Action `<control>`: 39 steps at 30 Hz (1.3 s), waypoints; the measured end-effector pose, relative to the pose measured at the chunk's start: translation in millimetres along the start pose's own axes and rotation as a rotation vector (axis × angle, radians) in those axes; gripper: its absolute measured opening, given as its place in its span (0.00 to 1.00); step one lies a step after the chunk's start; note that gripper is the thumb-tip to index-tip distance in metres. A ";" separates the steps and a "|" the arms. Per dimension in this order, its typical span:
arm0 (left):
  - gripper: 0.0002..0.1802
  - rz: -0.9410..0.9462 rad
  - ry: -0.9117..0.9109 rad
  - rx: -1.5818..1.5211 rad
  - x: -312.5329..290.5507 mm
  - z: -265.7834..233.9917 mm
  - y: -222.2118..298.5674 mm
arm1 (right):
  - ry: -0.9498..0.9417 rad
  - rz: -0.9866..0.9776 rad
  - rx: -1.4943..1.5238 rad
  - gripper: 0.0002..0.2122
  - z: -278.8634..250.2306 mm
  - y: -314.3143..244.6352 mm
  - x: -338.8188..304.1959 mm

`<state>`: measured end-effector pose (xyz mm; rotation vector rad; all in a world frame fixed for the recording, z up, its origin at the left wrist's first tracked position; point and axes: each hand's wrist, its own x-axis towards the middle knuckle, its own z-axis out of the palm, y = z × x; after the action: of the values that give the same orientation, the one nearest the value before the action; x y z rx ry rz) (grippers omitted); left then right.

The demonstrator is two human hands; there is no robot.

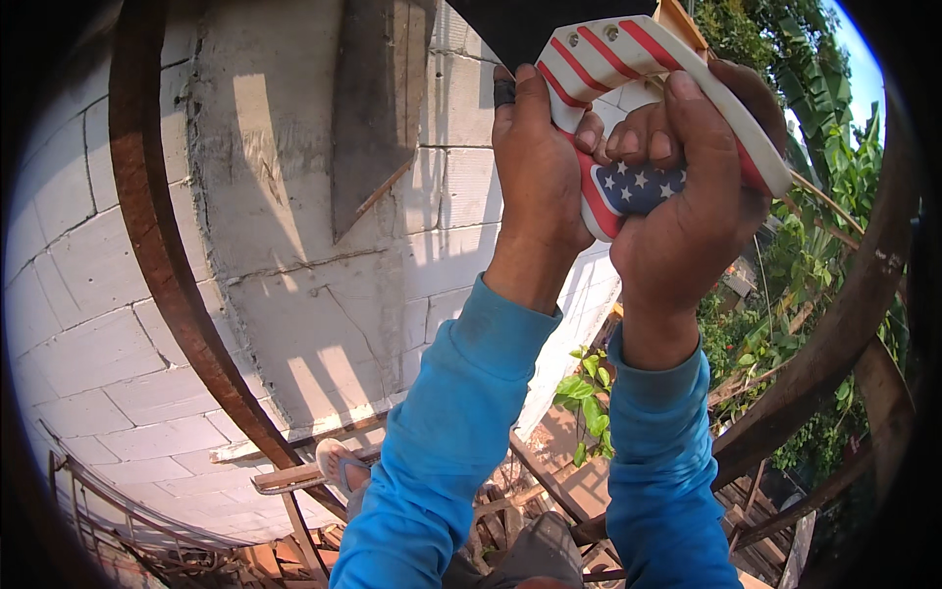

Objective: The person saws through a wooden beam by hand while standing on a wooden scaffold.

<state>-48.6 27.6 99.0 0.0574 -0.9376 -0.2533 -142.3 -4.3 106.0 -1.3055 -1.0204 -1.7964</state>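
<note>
Up at the top of the head view is a handsaw with a red and white striped handle (643, 49) and a dark blue grip section with white stars. Its dark blade (520, 25) runs out of the upper edge. My right hand (677, 216) is closed round the grip, fingers through the handle's opening. On the handle's left side, my left hand (540, 177) is closed on it near the blade end, thumb pointing up. Part of the left fingers is hidden behind the handle. Both forearms wear blue sleeves.
A pale block wall (88, 324) with a grey concrete column fills the left. A dark board (378, 108) hangs before it. Brown curved-looking beams (162, 226) flank me. My sandalled foot (341, 466) rests near a plank far below. Green plants (834, 177) grow on the right.
</note>
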 end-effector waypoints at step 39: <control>0.22 -0.043 0.130 0.147 -75.5 41.3 -9.9 | -0.079 0.123 0.211 0.12 -29.5 -52.8 -21.9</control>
<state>-126.2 38.7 62.4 0.2275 -0.8254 -0.2172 -194.9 -4.5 68.9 -1.2869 -1.1145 -1.5123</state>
